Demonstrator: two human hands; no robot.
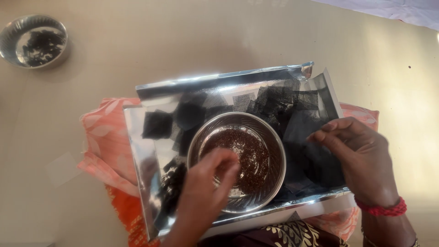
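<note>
A steel bowl with reddish-brown seeds stands in a shallow silver-lined tray on my lap. My left hand reaches into the bowl, its fingertips pinched together over the seeds. Several small squares of black net cloth lie spread over the tray around the bowl. My right hand rests at the tray's right side, its fingertips on a piece of black net cloth. A red thread band circles my right wrist.
An orange and pink patterned cloth lies under the tray. A second steel bowl with dark bits in it sits on the beige floor at the far left. White fabric shows at the top right corner.
</note>
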